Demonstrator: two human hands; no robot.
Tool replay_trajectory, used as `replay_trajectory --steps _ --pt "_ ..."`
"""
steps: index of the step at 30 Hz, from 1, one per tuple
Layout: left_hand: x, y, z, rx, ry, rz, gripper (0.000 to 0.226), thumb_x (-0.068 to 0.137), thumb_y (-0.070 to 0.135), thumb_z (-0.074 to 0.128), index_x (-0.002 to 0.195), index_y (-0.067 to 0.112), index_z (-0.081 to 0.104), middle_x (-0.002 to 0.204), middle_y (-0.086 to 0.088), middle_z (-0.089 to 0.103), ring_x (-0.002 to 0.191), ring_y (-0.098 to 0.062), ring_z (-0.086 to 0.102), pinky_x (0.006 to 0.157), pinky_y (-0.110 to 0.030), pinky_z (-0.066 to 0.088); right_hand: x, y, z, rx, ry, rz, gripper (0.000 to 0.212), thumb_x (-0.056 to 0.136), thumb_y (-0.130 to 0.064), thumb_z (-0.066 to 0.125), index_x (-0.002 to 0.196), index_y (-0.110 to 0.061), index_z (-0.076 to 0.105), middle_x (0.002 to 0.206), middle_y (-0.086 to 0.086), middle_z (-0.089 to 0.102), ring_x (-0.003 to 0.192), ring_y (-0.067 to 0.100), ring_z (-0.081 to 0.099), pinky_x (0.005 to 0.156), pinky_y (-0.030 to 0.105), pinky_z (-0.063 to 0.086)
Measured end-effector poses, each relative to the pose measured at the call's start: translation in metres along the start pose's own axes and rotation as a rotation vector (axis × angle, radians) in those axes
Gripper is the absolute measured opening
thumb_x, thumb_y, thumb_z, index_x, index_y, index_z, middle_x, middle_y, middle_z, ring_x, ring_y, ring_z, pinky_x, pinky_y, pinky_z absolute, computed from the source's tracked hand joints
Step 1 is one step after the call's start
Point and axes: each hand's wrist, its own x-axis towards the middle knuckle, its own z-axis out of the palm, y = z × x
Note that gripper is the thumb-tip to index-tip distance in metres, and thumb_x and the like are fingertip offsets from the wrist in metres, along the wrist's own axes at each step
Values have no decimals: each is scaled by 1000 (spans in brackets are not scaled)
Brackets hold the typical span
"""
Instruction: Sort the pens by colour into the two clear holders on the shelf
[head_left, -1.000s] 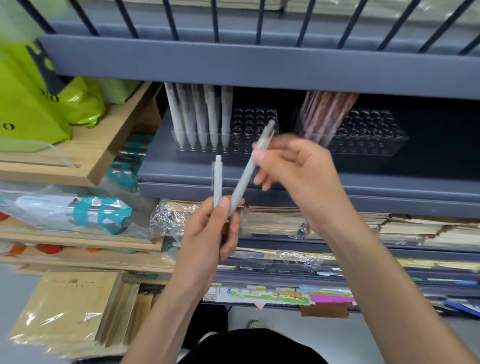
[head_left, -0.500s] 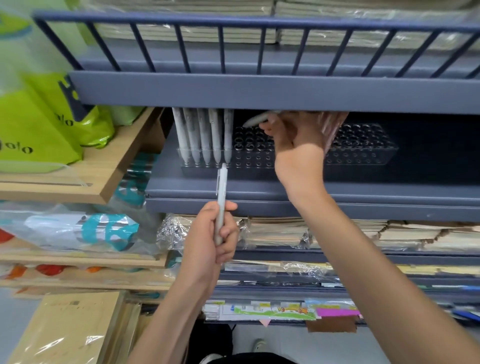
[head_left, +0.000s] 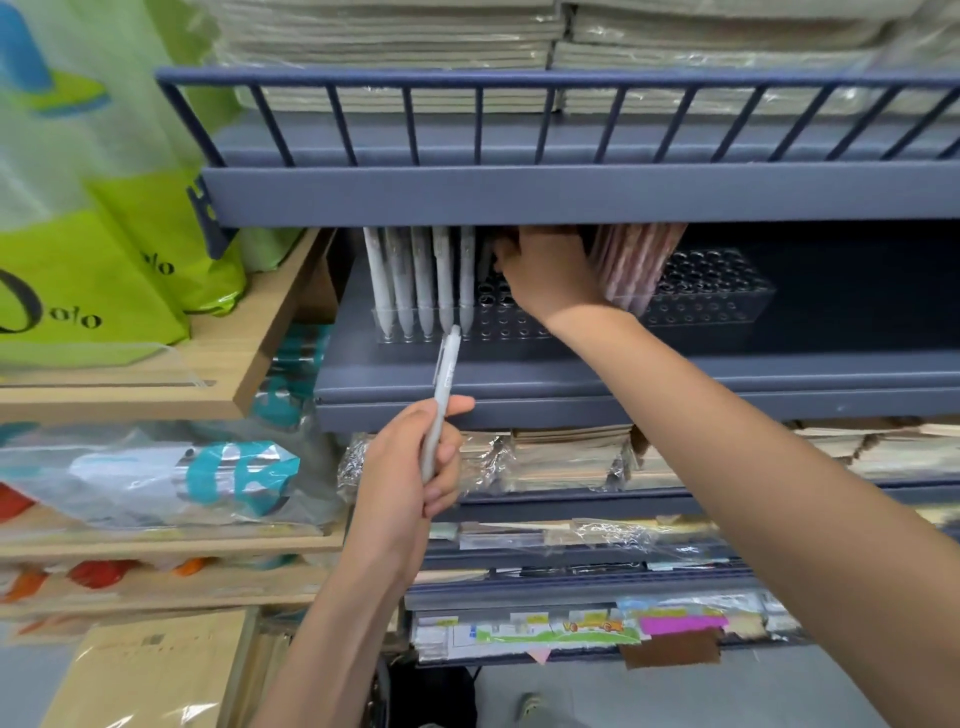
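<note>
**Pens: current positions**

One white pen (head_left: 444, 387) is standing nearly upright in the left grip (head_left: 408, 475), whose fingers are curling round its lower half. Its upper end is showing just in front of the left clear holder (head_left: 511, 325) on the grey shelf (head_left: 623, 374). Five white pens (head_left: 423, 280) are standing in a row at the left end of this holder.

The right grip (head_left: 545, 273) is reaching in under the upper shelf (head_left: 519, 195), above the empty holes of the left clear holder. Its fingers are curling in shadow, and whether they are gripping anything cannot be told.

Pinkish pens (head_left: 636, 265) are leaning together at the left end of the right clear holder (head_left: 727, 293), just beside the right wrist.

Green bags (head_left: 104, 270) are resting on a wooden shelf (head_left: 249, 364) to the left. Wrapped paper stacks (head_left: 566, 457) are lying on the level below.
</note>
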Motion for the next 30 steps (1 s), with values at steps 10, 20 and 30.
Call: replay_trajectory --steps 10,20,30 --pt "-4 1 -4 134 10 113 35 97 19 44 109 29 75 77 2 59 59 -10 46 55 -20 44 6 4 0 57 -58 37 25 98 -18 44 113 -2 57 104 18 66 89 33 63 79 40 53" --pt "10 4 6 198 205 355 16 95 2 61 107 13 62 99 -5 76 82 -18 72 75 -23 56 -78 -3 -8 691 12 48 21 91 -36 59 80 -23 72 71 -6 72 63 9 67 68 35 56" --pt "22 7 -7 981 233 693 20 98 30 58 114 25 67 113 16 66 115 -10 60 98 -26 44 -82 10 -15 910 3 -13 6 95 -17 57 95 -21 61 79 -1 72 72 17 72 66 30 58"
